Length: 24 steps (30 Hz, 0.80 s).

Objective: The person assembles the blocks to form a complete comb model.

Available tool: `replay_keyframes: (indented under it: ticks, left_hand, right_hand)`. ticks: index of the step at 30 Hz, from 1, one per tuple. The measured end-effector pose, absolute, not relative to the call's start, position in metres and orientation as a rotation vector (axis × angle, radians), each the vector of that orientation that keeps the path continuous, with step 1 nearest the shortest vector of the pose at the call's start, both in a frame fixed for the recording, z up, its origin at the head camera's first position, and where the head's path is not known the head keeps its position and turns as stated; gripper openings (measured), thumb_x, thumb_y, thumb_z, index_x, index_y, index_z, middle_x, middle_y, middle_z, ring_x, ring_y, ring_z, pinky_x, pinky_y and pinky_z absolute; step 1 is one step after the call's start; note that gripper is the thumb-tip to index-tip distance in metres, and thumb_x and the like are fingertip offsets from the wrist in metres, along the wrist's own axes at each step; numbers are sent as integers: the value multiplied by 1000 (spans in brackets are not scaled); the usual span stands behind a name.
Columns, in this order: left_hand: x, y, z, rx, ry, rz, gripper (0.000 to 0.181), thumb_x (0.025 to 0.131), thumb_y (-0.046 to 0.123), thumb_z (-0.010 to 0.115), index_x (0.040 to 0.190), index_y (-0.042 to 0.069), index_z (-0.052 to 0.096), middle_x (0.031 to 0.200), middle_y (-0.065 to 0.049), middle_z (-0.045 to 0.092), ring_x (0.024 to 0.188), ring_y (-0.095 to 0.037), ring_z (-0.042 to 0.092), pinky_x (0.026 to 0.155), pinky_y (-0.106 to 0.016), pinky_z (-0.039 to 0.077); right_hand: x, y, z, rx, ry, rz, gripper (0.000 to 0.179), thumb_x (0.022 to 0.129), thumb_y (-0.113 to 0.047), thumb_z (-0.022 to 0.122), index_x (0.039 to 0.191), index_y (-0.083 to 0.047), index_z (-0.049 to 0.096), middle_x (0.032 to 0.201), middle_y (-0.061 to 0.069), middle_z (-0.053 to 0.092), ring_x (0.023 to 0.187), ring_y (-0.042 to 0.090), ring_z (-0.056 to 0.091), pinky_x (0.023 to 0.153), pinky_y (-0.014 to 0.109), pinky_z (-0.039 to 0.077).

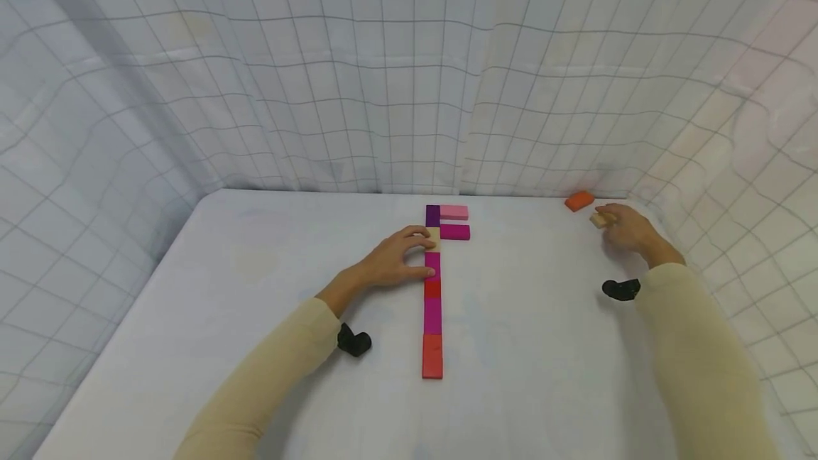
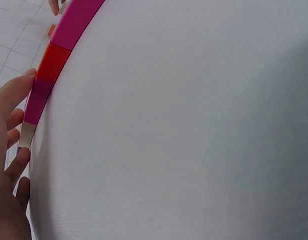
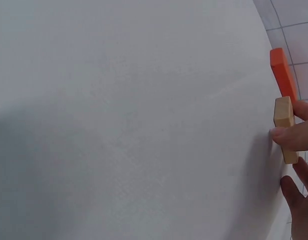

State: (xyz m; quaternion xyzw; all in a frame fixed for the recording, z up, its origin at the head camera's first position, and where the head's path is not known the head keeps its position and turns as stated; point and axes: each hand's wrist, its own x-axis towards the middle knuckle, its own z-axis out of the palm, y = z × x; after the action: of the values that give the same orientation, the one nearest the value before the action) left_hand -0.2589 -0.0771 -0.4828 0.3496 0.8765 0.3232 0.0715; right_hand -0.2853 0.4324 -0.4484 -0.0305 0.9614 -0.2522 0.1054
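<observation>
A straight row of coloured blocks runs down the white table in the head view. From the far end come a dark purple block (image 1: 433, 215), a cream block (image 1: 434, 238), a magenta block (image 1: 433, 261), a red block (image 1: 432, 289), another magenta block (image 1: 432, 316) and a long red block (image 1: 432, 357). My left hand (image 1: 391, 260) touches the row from the left, fingertips at the cream block and thumb on the magenta one. At the far right, my right hand (image 1: 629, 228) pinches a plain wooden block (image 3: 283, 112) between thumb and fingers, beside an orange block (image 1: 579, 201).
A pink block (image 1: 454, 212) and a magenta block (image 1: 455, 232) extend rightward from the row's far end. Grid-patterned white curtains (image 1: 415, 91) enclose the table (image 1: 524, 375) at the back and both sides. Black wrist-camera mounts (image 1: 353, 340) hang by each sleeve.
</observation>
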Motion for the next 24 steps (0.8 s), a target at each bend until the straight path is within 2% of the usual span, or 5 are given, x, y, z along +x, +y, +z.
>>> replay_keyframes:
  ticks: [2,5,9,16,24]
  left_hand:
    - [-259,-75,-482,1047,2626,972,53,93,38,76,136,9,67,149,-5,48,141,-27,41,117,-50,33]
    - [-258,-74,-480,1028,2622,965,53,93,38,77,136,8,67,150,-6,48,142,-27,40,118,-49,32]
    - [-257,-72,-479,1015,2619,978,53,92,36,78,136,8,67,150,-6,47,143,-26,40,118,-49,31]
    - [-259,-71,-479,1029,2607,986,53,92,35,78,135,6,67,150,-8,48,142,-26,40,119,-47,31]
    - [-260,-73,-480,987,2603,992,54,92,34,79,136,6,66,152,-8,47,144,-28,39,119,-48,31]
  right_hand:
    - [-284,434,-452,-88,2862,-723,57,92,2,50,148,10,41,152,42,26,139,61,24,111,74,21]
    - [-281,435,-454,-33,2847,-790,48,99,-4,52,145,9,45,149,41,30,135,59,29,110,72,23]
    - [-279,437,-454,49,2785,-847,48,105,-11,52,148,7,43,150,40,31,133,56,31,110,72,24]
    - [-276,440,-455,85,2759,-870,49,105,-13,55,149,6,43,153,38,27,135,56,27,111,72,21]
    - [-275,435,-447,18,2745,-889,52,101,-20,66,145,3,49,149,33,35,128,51,36,105,66,33]
